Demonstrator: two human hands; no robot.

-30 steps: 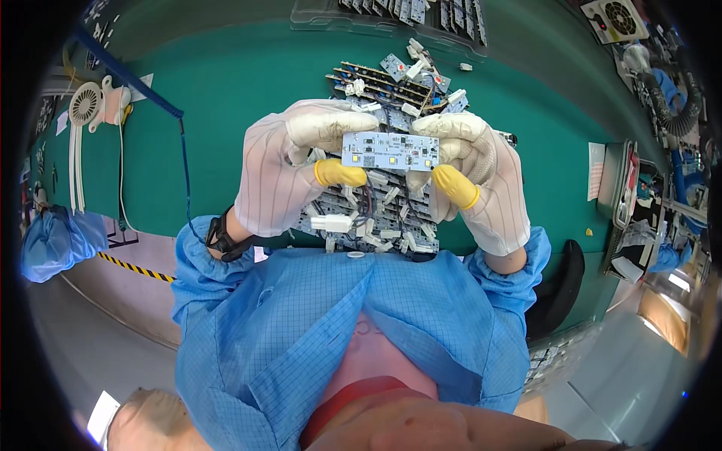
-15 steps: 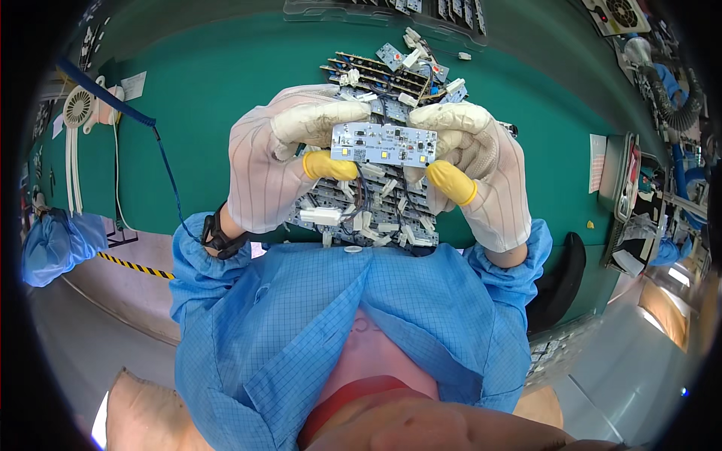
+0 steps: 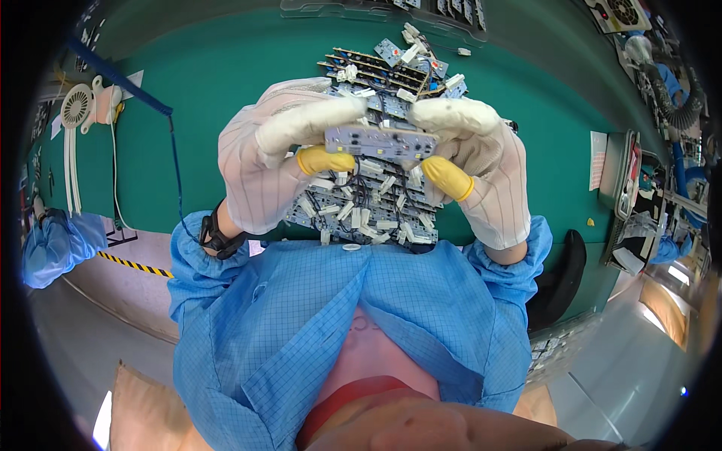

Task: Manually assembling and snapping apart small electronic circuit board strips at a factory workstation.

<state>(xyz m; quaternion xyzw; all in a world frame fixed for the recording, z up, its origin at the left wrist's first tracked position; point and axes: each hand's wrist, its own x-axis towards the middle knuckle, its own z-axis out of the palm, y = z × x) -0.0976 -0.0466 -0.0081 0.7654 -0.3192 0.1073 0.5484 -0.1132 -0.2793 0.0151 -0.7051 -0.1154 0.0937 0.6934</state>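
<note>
Between my two gloved hands is a small white circuit board (image 3: 380, 141), tilted so its face looks narrow and slightly blurred. My left hand (image 3: 289, 146) pinches its left end, and my right hand (image 3: 470, 146) grips the right end. Both wear white striped gloves with yellow covers on the thumbs. Below and behind the board lies a pile of similar circuit boards (image 3: 353, 203) with white connectors and dark wires. A stack of boards on edge (image 3: 376, 69) stands beyond my hands, with loose boards and connectors at its right.
The green mat (image 3: 203, 113) covers the bench. A clear plastic tray (image 3: 361, 10) with boards lies at the far edge. At left are a small fan (image 3: 77, 107) and a hanging blue coiled cord (image 3: 120, 75). A metal tray (image 3: 621, 173) sits at right.
The board has tipped from facing me flat to a steeper, narrower angle. Both hands still hold its ends, and my left hand has shifted slightly left.
</note>
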